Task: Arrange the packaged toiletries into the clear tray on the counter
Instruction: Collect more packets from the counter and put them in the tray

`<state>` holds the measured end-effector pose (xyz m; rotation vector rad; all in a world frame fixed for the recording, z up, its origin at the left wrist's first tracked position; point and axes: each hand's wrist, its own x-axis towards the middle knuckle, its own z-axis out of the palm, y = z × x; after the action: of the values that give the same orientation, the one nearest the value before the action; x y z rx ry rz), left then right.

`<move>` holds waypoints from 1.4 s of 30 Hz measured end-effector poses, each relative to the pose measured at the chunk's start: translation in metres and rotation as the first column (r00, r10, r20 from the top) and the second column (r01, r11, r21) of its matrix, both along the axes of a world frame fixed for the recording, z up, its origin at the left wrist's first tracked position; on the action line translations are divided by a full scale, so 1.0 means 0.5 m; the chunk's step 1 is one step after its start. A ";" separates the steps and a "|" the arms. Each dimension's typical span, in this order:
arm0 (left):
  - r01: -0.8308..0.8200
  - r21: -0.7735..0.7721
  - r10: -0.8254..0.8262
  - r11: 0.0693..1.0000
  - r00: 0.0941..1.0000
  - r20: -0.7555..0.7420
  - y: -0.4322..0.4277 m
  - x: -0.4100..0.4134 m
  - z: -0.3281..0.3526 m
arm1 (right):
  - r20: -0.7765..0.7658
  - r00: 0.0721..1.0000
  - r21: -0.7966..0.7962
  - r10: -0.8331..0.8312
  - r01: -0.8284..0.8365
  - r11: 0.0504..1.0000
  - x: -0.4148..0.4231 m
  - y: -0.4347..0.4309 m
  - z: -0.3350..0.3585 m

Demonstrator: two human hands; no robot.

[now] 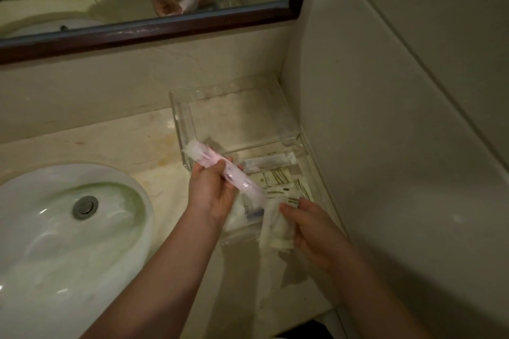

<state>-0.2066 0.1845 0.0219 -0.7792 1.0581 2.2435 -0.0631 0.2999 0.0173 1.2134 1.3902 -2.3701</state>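
A clear tray point(181, 129) stands on the counter in the corner by the right wall. Its far compartment shows only bare bottom. The near compartment holds a long wrapped packet point(271, 161) and flat printed sachets point(279, 177). My left hand point(213, 191) grips a long pinkish-white wrapped packet point(223, 170), held slantwise over the tray's left wall. My right hand point(314, 231) pinches a cream-coloured packet point(276, 228) at the tray's near edge. More white packets under my hands are partly hidden.
A white round sink point(66, 228) with a metal drain point(85, 206) sits to the left. A dark-framed mirror point(154, 33) hangs above the beige backsplash. The tiled wall point(399, 118) closes off the right side. The counter's front edge point(316, 314) runs below my right forearm.
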 end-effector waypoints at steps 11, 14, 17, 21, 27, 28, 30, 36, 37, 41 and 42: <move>0.027 -0.353 -0.091 0.935 0.982 -0.163 -0.054 0.013 -0.014 | 0.122 0.992 0.376 -0.017 -0.030 0.926 -0.035 0.051 -0.037; 0.104 -0.525 -0.204 0.845 0.969 -0.137 -0.071 0.011 -0.042 | 0.168 0.986 0.475 -0.009 -0.072 0.877 -0.059 0.071 -0.031; 0.250 -0.643 -0.419 0.724 0.900 -0.121 -0.070 0.009 -0.050 | 0.206 0.978 0.527 -0.022 -0.092 0.845 -0.086 0.092 -0.034; 0.080 -0.989 -0.774 0.127 0.632 -0.048 -0.061 -0.007 -0.045 | 0.257 0.966 0.549 -0.008 -0.139 0.824 -0.115 0.109 -0.036; -0.068 -0.981 -0.812 -0.184 0.573 0.113 -0.053 0.023 -0.025 | 0.270 0.963 0.600 0.017 -0.183 0.779 -0.129 0.112 -0.031; -0.104 -0.975 -0.811 -0.198 0.576 0.104 -0.056 0.028 -0.026 | 0.271 0.962 0.613 0.018 -0.187 0.768 -0.129 0.112 -0.030; -0.228 -0.958 -0.854 -0.174 0.520 0.031 -0.066 0.031 -0.037 | 0.277 0.961 0.642 0.015 -0.197 0.741 -0.127 0.112 -0.029; -0.341 -0.939 -0.999 -0.034 -0.022 0.045 -0.080 0.028 -0.095 | 0.282 0.959 0.752 -0.008 -0.216 0.623 -0.119 0.105 -0.019; -0.336 -0.941 -0.999 -0.041 -0.015 0.048 -0.082 0.027 -0.098 | 0.272 0.962 0.774 -0.007 -0.214 0.596 -0.116 0.104 -0.016; -0.193 -0.976 -0.993 0.095 0.046 -0.106 -0.089 0.013 -0.097 | 0.186 0.974 0.811 0.129 -0.226 0.539 -0.111 0.085 0.002; -0.132 -0.975 -0.976 0.177 0.105 -0.191 -0.092 0.008 -0.088 | 0.165 0.967 0.802 0.193 -0.246 0.545 -0.114 0.072 0.009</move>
<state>-0.2028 0.1383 -0.0220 0.9188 2.6285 0.8913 -0.1203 0.3359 0.0216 1.1109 2.5872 -1.4536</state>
